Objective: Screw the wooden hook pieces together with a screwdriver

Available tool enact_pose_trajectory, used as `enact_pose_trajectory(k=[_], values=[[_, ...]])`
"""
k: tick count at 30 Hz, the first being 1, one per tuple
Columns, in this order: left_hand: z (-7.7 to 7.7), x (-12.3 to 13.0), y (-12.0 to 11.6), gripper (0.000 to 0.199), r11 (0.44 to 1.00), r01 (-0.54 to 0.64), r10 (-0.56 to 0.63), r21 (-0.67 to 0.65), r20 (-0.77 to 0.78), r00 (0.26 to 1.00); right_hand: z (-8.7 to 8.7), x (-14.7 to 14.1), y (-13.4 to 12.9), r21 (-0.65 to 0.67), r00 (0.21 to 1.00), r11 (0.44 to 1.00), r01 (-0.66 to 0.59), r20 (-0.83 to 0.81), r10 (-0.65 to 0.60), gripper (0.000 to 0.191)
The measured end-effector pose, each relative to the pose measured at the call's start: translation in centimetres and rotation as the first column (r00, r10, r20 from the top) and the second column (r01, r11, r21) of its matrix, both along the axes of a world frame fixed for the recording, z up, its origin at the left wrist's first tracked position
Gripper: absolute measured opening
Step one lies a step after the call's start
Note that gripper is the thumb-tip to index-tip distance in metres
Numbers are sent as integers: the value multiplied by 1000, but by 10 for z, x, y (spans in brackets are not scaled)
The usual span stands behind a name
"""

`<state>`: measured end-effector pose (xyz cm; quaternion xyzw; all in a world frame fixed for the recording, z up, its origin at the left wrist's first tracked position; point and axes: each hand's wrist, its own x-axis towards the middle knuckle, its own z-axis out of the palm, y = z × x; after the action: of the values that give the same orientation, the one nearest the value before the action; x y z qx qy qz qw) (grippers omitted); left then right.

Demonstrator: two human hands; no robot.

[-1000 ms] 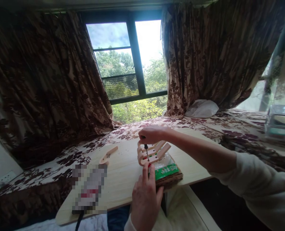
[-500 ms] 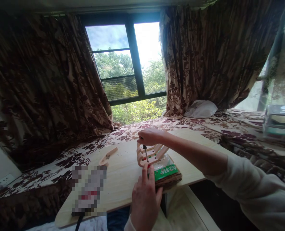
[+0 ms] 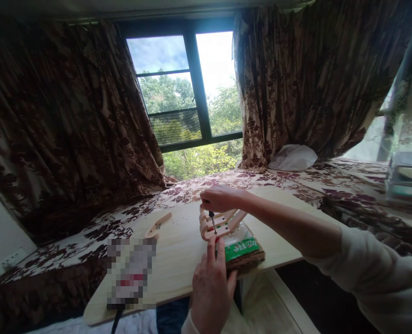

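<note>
As right hand (image 3: 222,197) grips screwdriver (image 3: 211,214), left hand (image 3: 211,280) touches curved wood (image 3: 223,231).

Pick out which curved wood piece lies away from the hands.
The lone piece, on the left half of the board; the others sit grouped by the screwdriver and green packet.

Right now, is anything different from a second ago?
Hardly anything. The right hand may have dipped a little, too slightly to be sure; nothing was picked up or let go. It still grips the screwdriver at the curved wooden pieces, with the left hand beside them.
</note>
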<state>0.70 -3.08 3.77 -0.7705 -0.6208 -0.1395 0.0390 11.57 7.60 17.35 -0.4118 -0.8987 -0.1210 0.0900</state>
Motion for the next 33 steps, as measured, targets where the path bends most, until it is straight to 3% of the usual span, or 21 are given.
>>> enact_pose_trajectory(k=[6, 12, 14, 22, 26, 33], values=[[-2, -1, 1, 63, 1000, -12, 12, -7, -12, 1000, 4, 3, 8, -27, 998, 997, 68, 1, -68, 35], [-7, -2, 3, 63, 999, 11, -11, 38, 4, 1000, 13, 14, -15, -57, 984, 983, -175, 31, 177, 21], [-7, -2, 2, 63, 999, 14, -14, 52, 3, 1000, 12, 12, -19, -42, 980, 980, -197, 34, 198, 22], [0, 0, 1, 63, 1000, -3, 4, 22, -39, 999, 9, -3, 0, -63, 999, 998, 16, 30, -14, 32], [-2, -1, 2, 63, 1000, -17, 17, 7, -36, 999, 12, 2, 3, -79, 998, 996, 51, 46, -48, 35], [-6, -1, 2, 63, 999, 2, -2, 38, -7, 1000, 13, 12, -20, -51, 980, 980, -191, 54, 194, 22]])
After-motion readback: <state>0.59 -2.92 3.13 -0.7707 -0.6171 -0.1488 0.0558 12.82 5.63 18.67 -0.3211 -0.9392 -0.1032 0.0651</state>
